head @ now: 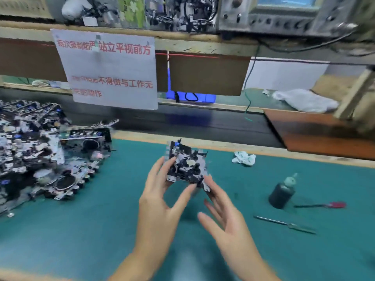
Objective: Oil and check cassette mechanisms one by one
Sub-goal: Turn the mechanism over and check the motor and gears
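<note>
Hands: the left hand (160, 199) and right hand (221, 211) hold one mechanism (186, 165) up above the mat, at its centre; left thumb and fingers pinch its near-left edge, right fingertips touch its near-right corner, the other right fingers spread loose.
Drop risk: the hold looks light, at edges only, so I judge the mechanism could slip and fall to the mat if turned quickly.
Oil risk: the oil bottle (282, 191) stands upright at right, near the hands; a sweep of the right arm could tip it.
Tools: a red-handled screwdriver (322, 205) lies just beside the bottle; a grey tool (286, 225) lies nearer, and could roll.
Mat: green mat (81, 230), blurred in places.
Pile: a heap of mechanisms (40, 151) at left, crowded, so treated and untreated units could get mixed.
Rag: a crumpled rag (243, 158) at the mat's far edge.
Far: a paper notice (109, 69) hangs from a wooden shelf (182, 40); equipment sits above it.
</note>
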### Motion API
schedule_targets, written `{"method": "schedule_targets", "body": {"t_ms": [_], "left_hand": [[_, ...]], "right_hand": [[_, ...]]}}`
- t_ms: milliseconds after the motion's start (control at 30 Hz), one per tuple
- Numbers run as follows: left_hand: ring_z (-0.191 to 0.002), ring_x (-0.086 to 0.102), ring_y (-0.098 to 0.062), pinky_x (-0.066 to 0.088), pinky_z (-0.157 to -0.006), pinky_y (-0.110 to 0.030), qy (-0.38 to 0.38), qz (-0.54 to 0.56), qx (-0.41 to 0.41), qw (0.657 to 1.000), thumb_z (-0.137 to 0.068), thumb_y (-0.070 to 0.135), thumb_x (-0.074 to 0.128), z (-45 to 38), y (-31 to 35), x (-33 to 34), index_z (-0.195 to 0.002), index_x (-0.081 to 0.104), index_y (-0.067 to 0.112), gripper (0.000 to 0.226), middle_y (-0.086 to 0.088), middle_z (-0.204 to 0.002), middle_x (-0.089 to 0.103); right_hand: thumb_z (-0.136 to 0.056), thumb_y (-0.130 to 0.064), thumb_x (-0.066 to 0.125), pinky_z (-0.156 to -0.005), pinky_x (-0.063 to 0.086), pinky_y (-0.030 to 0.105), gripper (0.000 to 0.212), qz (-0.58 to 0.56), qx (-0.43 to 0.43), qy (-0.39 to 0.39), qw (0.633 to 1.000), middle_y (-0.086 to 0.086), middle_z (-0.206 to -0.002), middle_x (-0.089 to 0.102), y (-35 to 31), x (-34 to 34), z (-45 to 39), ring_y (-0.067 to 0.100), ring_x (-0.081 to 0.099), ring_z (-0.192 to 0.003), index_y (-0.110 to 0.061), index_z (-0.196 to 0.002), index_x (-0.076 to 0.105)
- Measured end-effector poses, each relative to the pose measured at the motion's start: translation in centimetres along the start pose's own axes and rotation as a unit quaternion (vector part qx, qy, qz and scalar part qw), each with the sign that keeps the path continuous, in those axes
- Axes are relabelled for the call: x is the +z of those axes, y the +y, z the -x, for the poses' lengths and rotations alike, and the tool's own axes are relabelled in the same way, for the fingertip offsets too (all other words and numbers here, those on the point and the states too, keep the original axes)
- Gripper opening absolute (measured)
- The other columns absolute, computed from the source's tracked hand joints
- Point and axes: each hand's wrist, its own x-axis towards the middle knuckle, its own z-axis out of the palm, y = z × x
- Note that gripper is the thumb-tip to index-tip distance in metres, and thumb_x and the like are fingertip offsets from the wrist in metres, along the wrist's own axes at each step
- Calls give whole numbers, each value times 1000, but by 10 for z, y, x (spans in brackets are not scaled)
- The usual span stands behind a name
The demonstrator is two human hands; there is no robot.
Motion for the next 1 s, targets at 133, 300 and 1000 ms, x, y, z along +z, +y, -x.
{"method": "schedule_targets", "body": {"t_ms": [133, 300, 1000], "left_hand": [[-113, 57, 0, 43, -93, -10, -37, -19, -2, 999, -81, 17, 68, 11, -12, 33, -112, 57, 41, 40, 11, -131, 54], [-107, 57, 2, 46, -93, -19, -95, -98, 92, 986, -78, 16, 75, 3, -18, 55, -116, 64, 22, 40, 5, -133, 54], [-140, 9, 8, 12, -111, -9, -442, -143, 24, 885, -52, 68, 80, 8, -62, 21, -141, 2, 57, 118, 36, -150, 4]], "right_hand": [[-88, 9, 54, -106, 33, 16, 59, -9, 63, 21, 998, -22, -143, 35, 13, -33, 27, -16, 35, -126, -29, -130, 39], [-89, 11, 48, -95, 39, 8, 52, -58, 116, 27, 991, -24, -132, 45, 19, -55, 22, -21, 41, -117, -28, -124, 45], [-85, -34, 61, -49, 46, 19, 17, 212, 137, 129, 959, -7, -68, 68, 24, -132, 39, 4, 55, -56, -26, -71, 67]]}}
